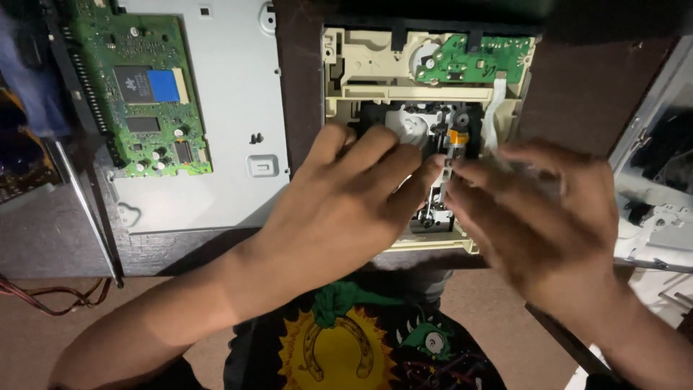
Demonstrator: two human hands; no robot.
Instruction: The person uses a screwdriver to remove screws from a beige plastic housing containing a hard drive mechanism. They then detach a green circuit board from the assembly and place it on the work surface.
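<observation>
Head view: a small metal part [447,170] is pinched between left hand [346,209] and blurred right hand [541,217] over the opened beige disc-drive mechanism [361,90] on the worktop [585,94]; its thin ribbon cable [497,108] could be torn by a slip.

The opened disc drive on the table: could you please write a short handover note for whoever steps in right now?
Left hand: on the beige drive mechanism, fingertips at the small metal part in its middle.
Right hand: blurred, fingertips at the same part; grip unclear.
Done: metal cover plate with its green circuit board lies off to the left.
Left: the small green board is still on the mechanism.
</observation>
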